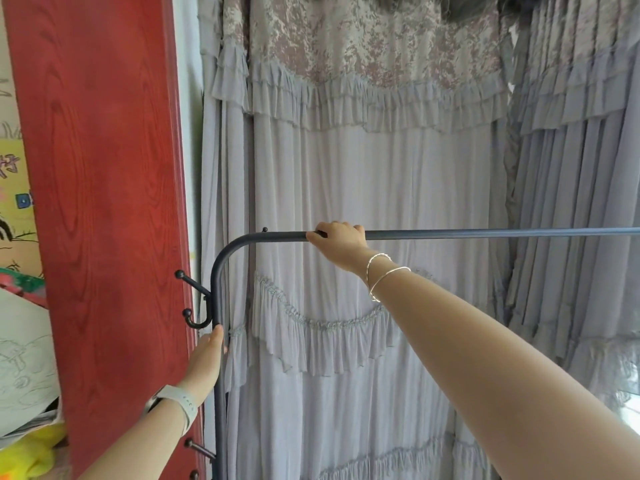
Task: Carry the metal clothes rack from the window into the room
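The metal clothes rack (485, 233) is a dark grey tube frame standing right in front of the grey ruffled curtains. Its top bar runs level from a rounded left corner out past the right edge of view. My right hand (341, 239) is closed around the top bar near that corner, two thin bangles on the wrist. My left hand (207, 351) grips the left upright just below a double hook (194, 306), a white watch on the wrist. More hooks (197, 448) stick out lower on the same upright. No clothes hang on the bar.
A red wood-grain door frame or cabinet side (104, 202) stands tight against the rack's left upright. Grey pleated curtains (363, 185) fill the space behind and to the right. At far left lie papers with drawings (24, 368) and a yellow cloth (34, 452).
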The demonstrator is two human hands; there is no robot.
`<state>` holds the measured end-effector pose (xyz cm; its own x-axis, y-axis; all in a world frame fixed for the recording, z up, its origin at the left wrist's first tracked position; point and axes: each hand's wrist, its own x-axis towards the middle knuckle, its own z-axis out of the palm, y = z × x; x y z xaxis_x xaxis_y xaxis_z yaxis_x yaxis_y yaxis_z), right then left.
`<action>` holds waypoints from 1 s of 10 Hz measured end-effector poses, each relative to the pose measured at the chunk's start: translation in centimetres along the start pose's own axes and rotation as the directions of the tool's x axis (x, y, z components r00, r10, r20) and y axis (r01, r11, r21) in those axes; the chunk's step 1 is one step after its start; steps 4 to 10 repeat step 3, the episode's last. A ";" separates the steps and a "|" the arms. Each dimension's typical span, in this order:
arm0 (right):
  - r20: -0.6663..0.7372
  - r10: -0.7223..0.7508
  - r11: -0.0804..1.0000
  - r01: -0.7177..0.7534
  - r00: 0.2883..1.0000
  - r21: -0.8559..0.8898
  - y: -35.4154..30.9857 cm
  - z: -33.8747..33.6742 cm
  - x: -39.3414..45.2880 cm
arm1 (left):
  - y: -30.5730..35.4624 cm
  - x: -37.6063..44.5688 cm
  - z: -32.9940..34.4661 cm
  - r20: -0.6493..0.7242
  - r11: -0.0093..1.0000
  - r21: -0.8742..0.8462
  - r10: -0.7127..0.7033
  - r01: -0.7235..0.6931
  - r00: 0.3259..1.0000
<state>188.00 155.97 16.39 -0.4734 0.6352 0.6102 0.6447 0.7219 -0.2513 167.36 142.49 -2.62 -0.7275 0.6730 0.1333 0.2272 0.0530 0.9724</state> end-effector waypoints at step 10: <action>0.112 0.222 0.293 -0.176 0.969 0.940 4.7 -6.0 -9.0 | 11.1 -9.7 3.2 -0.244 0.928 -0.358 0.016 -0.106 0.970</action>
